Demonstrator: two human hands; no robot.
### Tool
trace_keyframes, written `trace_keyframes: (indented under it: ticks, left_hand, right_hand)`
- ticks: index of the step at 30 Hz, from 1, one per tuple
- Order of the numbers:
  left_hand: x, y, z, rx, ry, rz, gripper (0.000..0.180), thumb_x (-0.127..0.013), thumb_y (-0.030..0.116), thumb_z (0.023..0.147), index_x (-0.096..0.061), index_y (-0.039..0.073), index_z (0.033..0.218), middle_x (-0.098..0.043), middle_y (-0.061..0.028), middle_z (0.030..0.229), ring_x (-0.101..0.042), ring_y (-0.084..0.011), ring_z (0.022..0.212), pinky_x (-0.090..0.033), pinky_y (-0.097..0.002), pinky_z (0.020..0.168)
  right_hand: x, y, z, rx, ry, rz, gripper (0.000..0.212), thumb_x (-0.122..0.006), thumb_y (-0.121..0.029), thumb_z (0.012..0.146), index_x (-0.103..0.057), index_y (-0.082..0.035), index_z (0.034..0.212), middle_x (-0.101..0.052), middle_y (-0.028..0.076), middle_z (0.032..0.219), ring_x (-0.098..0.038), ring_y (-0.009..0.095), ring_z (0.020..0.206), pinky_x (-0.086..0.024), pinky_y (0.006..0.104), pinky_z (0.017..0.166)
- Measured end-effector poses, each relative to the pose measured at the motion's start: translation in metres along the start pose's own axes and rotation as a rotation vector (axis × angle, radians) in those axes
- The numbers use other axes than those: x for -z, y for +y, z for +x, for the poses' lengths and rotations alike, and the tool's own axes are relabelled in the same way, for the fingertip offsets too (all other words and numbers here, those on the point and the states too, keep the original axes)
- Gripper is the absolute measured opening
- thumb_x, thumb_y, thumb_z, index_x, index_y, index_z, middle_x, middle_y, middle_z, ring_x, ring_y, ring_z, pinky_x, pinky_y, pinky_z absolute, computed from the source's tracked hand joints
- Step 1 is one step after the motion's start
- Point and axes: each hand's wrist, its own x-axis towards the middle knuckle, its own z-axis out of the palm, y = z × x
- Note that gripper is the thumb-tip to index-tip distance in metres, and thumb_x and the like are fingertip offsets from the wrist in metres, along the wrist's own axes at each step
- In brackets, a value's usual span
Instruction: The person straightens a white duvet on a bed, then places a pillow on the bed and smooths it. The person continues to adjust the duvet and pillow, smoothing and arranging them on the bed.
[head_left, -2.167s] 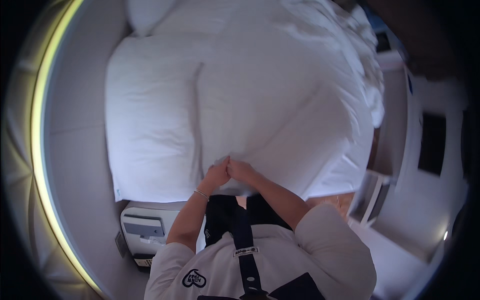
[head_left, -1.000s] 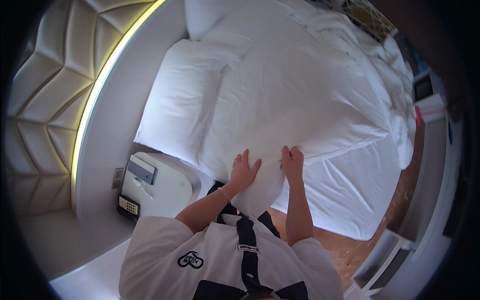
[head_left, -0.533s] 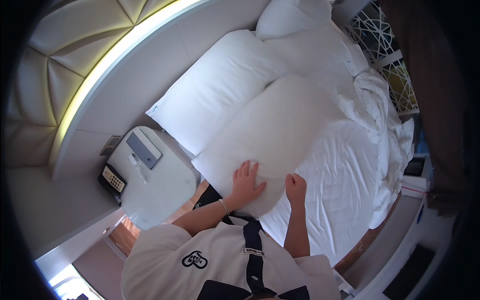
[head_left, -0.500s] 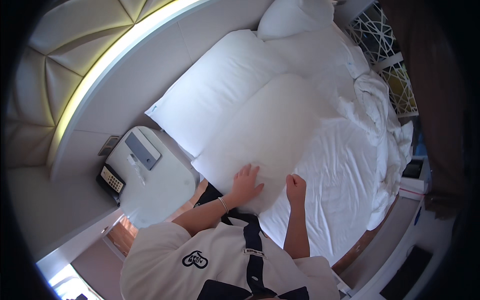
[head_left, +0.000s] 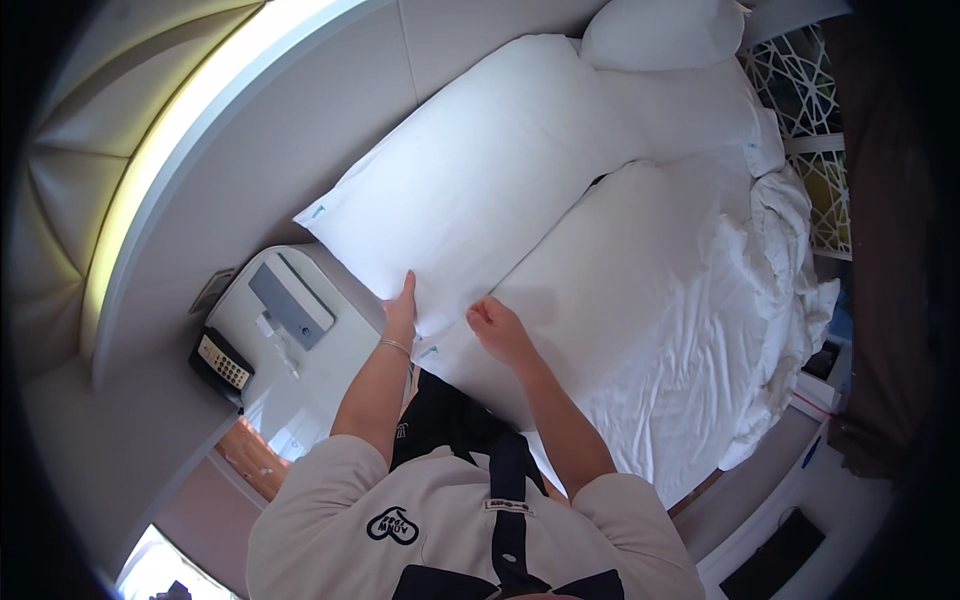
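A long white pillow (head_left: 480, 150) lies near the headboard, with a second white pillow (head_left: 590, 270) alongside it on the nearer side. A narrow dark gap runs between them. My left hand (head_left: 401, 305) is at the near end of the first pillow, against its edge, with a digit stretched out; its other fingers are partly hidden. Over the second pillow's edge, close to the gap, my right hand (head_left: 497, 327) is closed with its fingers curled, and its shadow falls on the cloth. I make out nothing in it.
A bedside table (head_left: 345, 375) at left carries a telephone (head_left: 225, 362), a grey flat box (head_left: 292, 300) and a white cable (head_left: 280, 345). A crumpled duvet (head_left: 785, 230) lies along the bed's right side. Another white pillow (head_left: 660, 35) sits at the far end.
My left hand has moved left from the nearer pillow to the other pillow's end. My right hand has moved left and away from me, still closed. A gap now shows between the pillows.
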Motion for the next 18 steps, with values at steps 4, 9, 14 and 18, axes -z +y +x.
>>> trace_keyframes:
  ticks: [4,9,14,18]
  left_hand:
    - [-0.011,0.018,-0.013,-0.007,-0.339,-0.333,0.059,-0.066,0.028,0.08,-0.046,-0.01,0.12,-0.055,-0.0171,0.116,-0.055,-0.0259,0.101,-0.045,-0.0347,0.087]
    - [-0.013,0.103,-0.124,-0.183,-0.452,-0.51,0.049,-0.064,0.016,0.081,-0.047,-0.007,0.12,-0.055,-0.0152,0.115,-0.055,-0.0241,0.101,-0.046,-0.0352,0.085]
    - [0.025,0.131,-0.233,-0.31,-0.737,-0.559,0.049,-0.063,0.011,0.08,-0.044,-0.005,0.123,-0.054,-0.0137,0.117,-0.053,-0.0242,0.106,-0.045,-0.0366,0.087]
    - [0.048,0.087,-0.296,-0.645,-0.864,-0.323,0.044,-0.064,0.009,0.08,-0.048,-0.001,0.12,-0.056,-0.0113,0.114,-0.053,-0.0235,0.104,-0.043,-0.0351,0.09]
  right_hand:
    - [-0.004,0.013,0.024,-0.018,0.043,-0.011,0.022,-0.055,-0.022,0.086,-0.054,-0.003,0.099,-0.059,0.004,0.084,-0.054,0.01,0.076,-0.044,0.0257,0.069]
    - [0.021,0.04,0.038,-0.27,0.31,0.526,0.04,-0.051,-0.035,0.089,-0.046,-0.007,0.117,-0.056,0.007,0.103,-0.054,0.016,0.091,-0.041,0.0308,0.083]
    - [0.066,-0.017,0.018,-0.084,0.263,1.279,0.042,-0.051,-0.038,0.088,-0.048,-0.004,0.112,-0.059,0.007,0.093,-0.056,0.017,0.082,-0.045,0.033,0.073]
    - [0.086,-0.048,-0.004,0.024,0.139,1.356,0.039,-0.051,-0.036,0.088,-0.051,-0.004,0.109,-0.06,0.008,0.092,-0.056,0.016,0.081,-0.046,0.0329,0.071]
